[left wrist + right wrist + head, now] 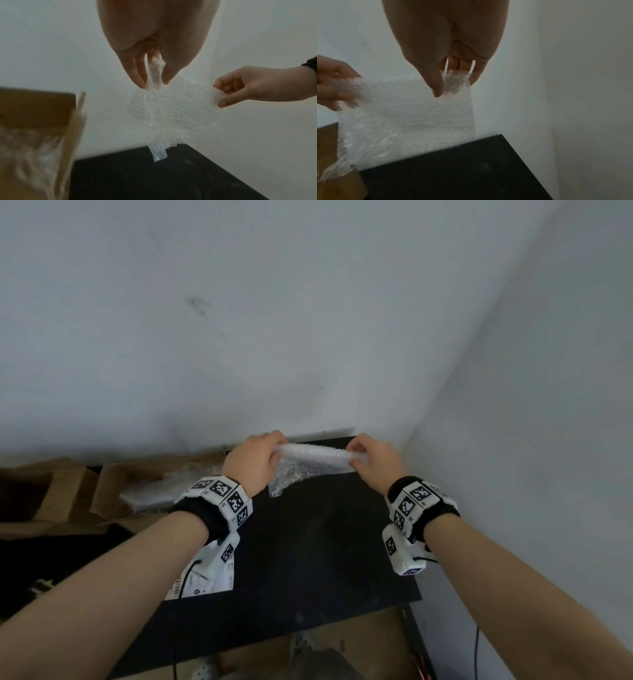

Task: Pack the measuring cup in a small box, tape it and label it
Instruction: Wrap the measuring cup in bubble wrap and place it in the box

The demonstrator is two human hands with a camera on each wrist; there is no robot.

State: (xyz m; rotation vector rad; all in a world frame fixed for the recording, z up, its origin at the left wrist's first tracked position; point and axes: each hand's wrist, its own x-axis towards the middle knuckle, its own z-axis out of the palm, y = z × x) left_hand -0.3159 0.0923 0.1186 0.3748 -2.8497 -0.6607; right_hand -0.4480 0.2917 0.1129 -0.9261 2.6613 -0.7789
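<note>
A clear sheet of bubble wrap (pixel 308 465) hangs in the air over the far end of the black table (pixel 308 542). My left hand (pixel 255 462) pinches its top left corner between thumb and fingers (pixel 137 73). My right hand (pixel 370 460) pinches the top right corner, seen too in the right wrist view on the bubble wrap (pixel 409 116). The sheet (pixel 173 113) droops down between both hands, its lower edge just above the table. No measuring cup shows in any view.
An open cardboard box (pixel 78 494) with more bubble wrap (pixel 150 491) in it stands left of the table. A white printed label sheet (pixel 212 580) lies at the table's left edge. White walls close in behind and on the right.
</note>
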